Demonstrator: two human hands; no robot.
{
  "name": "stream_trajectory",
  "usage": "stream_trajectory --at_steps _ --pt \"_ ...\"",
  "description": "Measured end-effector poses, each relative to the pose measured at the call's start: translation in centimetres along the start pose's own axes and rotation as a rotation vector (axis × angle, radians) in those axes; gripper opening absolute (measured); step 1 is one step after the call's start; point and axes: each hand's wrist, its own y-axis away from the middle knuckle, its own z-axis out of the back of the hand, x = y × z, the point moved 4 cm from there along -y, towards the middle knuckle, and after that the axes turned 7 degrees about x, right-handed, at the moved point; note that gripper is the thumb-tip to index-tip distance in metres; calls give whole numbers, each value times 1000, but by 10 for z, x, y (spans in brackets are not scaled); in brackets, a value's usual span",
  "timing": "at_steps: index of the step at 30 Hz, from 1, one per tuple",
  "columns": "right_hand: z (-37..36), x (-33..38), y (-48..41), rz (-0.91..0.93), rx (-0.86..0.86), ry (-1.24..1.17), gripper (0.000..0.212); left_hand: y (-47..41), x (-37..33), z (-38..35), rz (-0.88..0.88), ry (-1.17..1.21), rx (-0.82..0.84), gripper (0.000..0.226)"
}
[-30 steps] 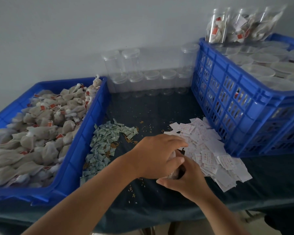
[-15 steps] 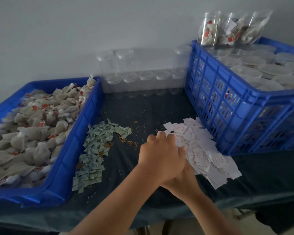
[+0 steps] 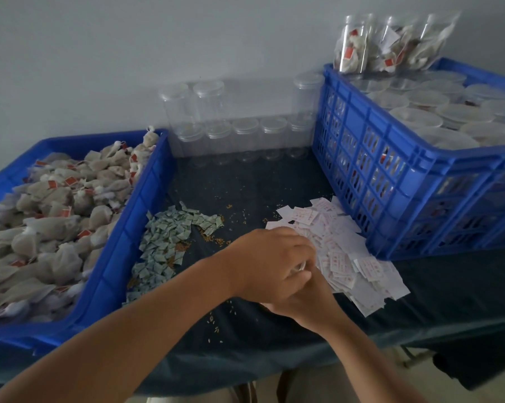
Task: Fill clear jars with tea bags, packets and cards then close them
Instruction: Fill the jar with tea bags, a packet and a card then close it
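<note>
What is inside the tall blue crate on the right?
The tall blue slotted plastic crate holds clear lidded jars; three filled jars lie on top. Lower contents are mostly hidden.

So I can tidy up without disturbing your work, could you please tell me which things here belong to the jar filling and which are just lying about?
Part of the job: tea bags, green packets, cards, empty jars, crate of closed jars, the jar under the left hand.
Just lying about: loose grains, dark cloth.
</note>
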Motion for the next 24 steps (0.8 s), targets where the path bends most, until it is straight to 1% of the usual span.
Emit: stream_trajectory --at_steps 2,3,5,6,8,10,11,12,15,16,17,19,20,22,24 --pt "2 4 2 1 -34 -73 89 1 1 2 29 18 -11 38" --pt "4 10 4 24 -56 -70 96 1 -1 1 69 44 -43 40" --pt "10 26 7 91 -79 -81 103 5 -6 -2 181 134 -191 49" --pt "13 32 9 120 -113 -110 102 7 -9 -3 235 188 -291 52" --pt "21 40 14 197 -173 -91 88 12 -13 -5 300 309 -466 51" --pt "32 51 12 205 -156 21 79 15 -12 -7 321 423 -588 46" --pt "38 56 11 202 -142 97 77 16 -10 -6 335 485 -636 43" --pt "43 59 11 193 -124 112 78 16 -6 -6 359 565 -671 42" --pt "55 69 13 185 -67 101 78 11 -1 -2 438 790 -682 30" --pt "62 72 15 168 -61 83 79 7 -1 2 430 823 -686 28" --pt "70 76 17 160 -73 64 78 4 -3 9 397 850 -691 32" --pt "92 82 25 168 -109 28 75 -1 -7 30 271 864 -692 44" --pt "105 85 30 177 -120 20 75 -4 -9 44 200 836 -679 47" --pt "137 95 42 197 -164 34 77 -14 -12 74 87 739 -628 42" --pt "175 107 55 210 -249 73 75 -32 -11 104 51 627 -596 34"
